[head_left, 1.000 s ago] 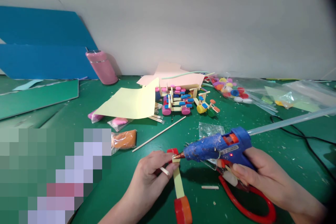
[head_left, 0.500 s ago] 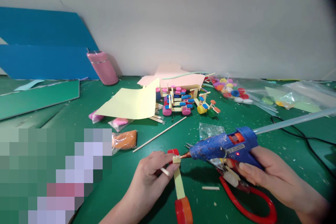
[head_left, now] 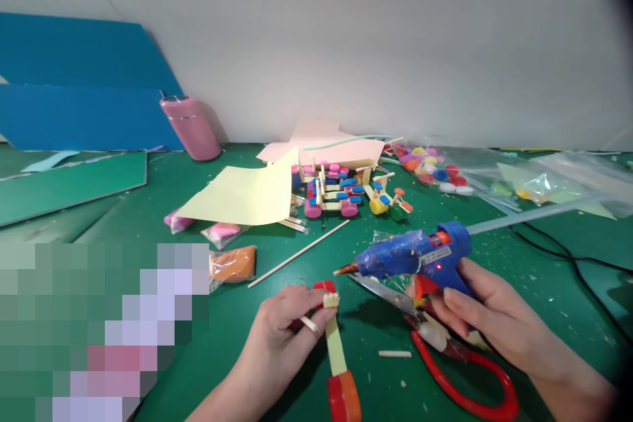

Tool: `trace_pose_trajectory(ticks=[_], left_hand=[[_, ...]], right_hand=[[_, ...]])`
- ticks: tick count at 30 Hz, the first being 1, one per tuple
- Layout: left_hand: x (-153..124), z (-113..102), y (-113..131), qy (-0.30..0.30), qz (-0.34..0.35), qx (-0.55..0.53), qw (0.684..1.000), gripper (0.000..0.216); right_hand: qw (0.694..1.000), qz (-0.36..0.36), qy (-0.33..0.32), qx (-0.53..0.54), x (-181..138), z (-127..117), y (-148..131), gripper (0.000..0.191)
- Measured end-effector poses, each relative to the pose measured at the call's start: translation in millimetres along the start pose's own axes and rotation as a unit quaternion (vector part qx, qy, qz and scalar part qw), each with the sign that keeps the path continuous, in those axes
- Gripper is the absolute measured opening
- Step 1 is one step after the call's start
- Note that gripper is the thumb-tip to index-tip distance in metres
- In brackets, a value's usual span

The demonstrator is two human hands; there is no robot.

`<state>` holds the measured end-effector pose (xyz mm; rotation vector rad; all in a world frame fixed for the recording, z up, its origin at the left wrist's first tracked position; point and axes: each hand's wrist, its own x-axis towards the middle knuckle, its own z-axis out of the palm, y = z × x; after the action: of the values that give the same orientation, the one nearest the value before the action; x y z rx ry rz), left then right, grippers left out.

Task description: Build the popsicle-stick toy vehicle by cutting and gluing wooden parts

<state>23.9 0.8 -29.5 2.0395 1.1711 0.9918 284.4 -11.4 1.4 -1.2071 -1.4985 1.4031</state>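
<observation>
Head view: glue gun (head_left: 395, 255) in right grip (head_left: 494, 316), stick (head_left: 310, 324) in left grip (head_left: 283, 322).

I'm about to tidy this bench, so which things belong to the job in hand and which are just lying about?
Job in hand:
glue gun, held in the right hand
white stick, held in the left hand
strip, at the left hand

Apparently just lying about:
flask
yellow sheet
orange pack
long stick
scissors, though perhaps a tool for it

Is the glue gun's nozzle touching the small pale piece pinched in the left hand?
Apart. The head view shows a plain gap between the tip of the nozzle and the pale piece in the left hand.
</observation>
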Motion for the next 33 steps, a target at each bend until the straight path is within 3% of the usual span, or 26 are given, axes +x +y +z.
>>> trace_pose_trajectory(ticks=[3,6,11,17,21,25,28,31,33], left_hand=[[0,0,0,-0.005,-0.010,-0.003,1.000,0.015],[1,0,0,-0.006,-0.014,-0.004,1.000,0.016],[1,0,2,-0.004,-0.055,-0.004,0.998,0.016],[-5,-4,6,0.018,-0.106,-0.038,0.993,0.030],[-8,-12,8,0.058,-0.111,-0.113,0.986,0.031],[-8,-19,5,0.152,-0.137,-0.189,0.960,0.025],[-8,-21,4,0.196,-0.145,-0.166,0.956,0.020],[-11,-23,8,0.193,-0.104,-0.111,0.969,0.013],[-12,-24,12,0.182,-0.060,-0.062,0.980,0.010]], right_hand=[[0.988,0.015,-0.012,0.156,3,7,-1,0.027],[0.986,0.007,0.034,0.166,9,4,-2,0.026],[0.984,-0.004,0.167,-0.060,19,-27,4,0.024],[0.932,0.058,0.186,-0.305,22,-62,16,0.036],[0.913,0.063,0.164,-0.369,25,-63,25,0.034],[0.895,0.058,0.182,-0.402,30,-61,36,0.031],[0.876,0.037,0.216,-0.430,31,-60,39,0.031],[0.854,0.009,0.265,-0.448,29,-52,31,0.034],[0.854,-0.026,0.285,-0.434,26,-39,18,0.031]])
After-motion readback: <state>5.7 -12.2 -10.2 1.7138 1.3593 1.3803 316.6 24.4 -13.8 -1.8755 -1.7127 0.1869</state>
